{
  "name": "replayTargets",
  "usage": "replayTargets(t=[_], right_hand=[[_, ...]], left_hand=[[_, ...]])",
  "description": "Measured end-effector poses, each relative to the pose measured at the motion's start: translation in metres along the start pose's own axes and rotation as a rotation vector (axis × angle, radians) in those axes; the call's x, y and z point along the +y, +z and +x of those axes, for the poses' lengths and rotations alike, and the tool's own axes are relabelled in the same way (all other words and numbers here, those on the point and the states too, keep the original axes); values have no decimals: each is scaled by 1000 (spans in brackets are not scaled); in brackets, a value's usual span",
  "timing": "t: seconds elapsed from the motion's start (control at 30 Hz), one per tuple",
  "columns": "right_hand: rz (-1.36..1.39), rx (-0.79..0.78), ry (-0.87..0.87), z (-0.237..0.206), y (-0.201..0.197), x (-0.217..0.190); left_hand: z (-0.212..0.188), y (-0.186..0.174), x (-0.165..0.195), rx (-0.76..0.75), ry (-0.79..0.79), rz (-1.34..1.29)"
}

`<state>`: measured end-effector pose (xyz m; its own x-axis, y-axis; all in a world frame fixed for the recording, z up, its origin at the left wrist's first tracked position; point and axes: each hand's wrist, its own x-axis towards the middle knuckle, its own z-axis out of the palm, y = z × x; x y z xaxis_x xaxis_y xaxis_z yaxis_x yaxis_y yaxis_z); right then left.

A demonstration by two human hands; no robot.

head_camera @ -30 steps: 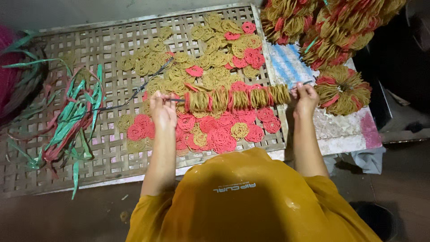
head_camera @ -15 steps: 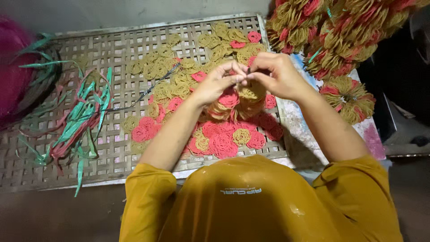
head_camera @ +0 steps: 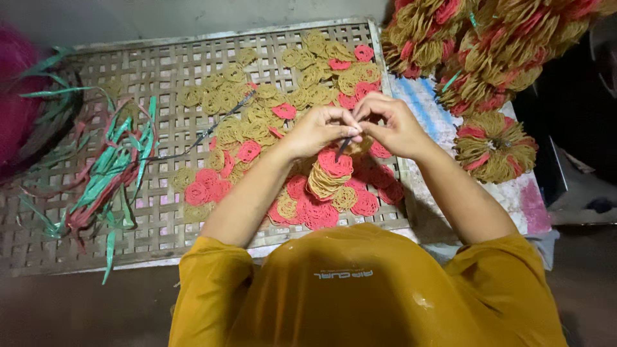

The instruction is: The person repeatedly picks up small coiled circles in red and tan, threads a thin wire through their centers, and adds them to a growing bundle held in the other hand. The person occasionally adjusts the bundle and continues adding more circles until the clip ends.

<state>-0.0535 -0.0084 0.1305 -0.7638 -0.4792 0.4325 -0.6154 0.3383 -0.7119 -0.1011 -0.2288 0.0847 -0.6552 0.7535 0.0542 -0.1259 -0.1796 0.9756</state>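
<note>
The left hand (head_camera: 319,130) and the right hand (head_camera: 392,125) meet fingertip to fingertip over the middle of a woven bamboo tray (head_camera: 160,212); the fingers of both are pressed together in a pinch on a thin dark strip (head_camera: 342,148), which hangs just below the fingertips; directly beneath that pinch dangles a curved stack of coiled discs (head_camera: 329,177), red on top and tan behind, apparently strung on the strip, though the exact join is hidden by the fingers; under and around the stack, loose red and tan coiled discs (head_camera: 308,96) lie scattered flat on the tray, thickest beyond the fingers toward the far edge and in a red cluster just on the near side of them; well to the left of the left fingers a tangle of green and pink plastic strips (head_camera: 106,173) sprawls over the lattice, and a dark cord runs from it toward the discs; further left a magenta heap (head_camera: 16,112) sits at the tray's edge; to the right of the right fingers the tray ends against a pale cloth with blue stripes (head_camera: 424,109), where tied bundles of discs (head_camera: 495,144) rest, with more piled beyond; the floor at the near side is dark and dim; the person's mustard shirt (head_camera: 366,289) fills the near edge.
</note>
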Motion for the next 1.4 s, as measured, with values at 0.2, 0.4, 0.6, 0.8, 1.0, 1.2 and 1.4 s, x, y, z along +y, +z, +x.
replayTargets(t=[0.2,0.4,0.6,0.8,1.0,1.2,1.4], right_hand=[[295,302,381,-29,-35,33],[255,593,247,-58,-106,69],[313,638,321,-44,-96,91],[191,461,325,-25,-53,63],[92,131,160,22,-10,18],[277,112,299,30,11,7],[371,106,338,22,23,11]], left_hand=[[-65,-30,9,401,144,-150],[-129,-82,-27,848,480,-663],[-119,-92,-31,978,564,-912],[-87,-58,11,875,231,-285],[-20,0,36,540,408,341],[-8,18,27,546,541,504],[-37,31,37,480,388,494]])
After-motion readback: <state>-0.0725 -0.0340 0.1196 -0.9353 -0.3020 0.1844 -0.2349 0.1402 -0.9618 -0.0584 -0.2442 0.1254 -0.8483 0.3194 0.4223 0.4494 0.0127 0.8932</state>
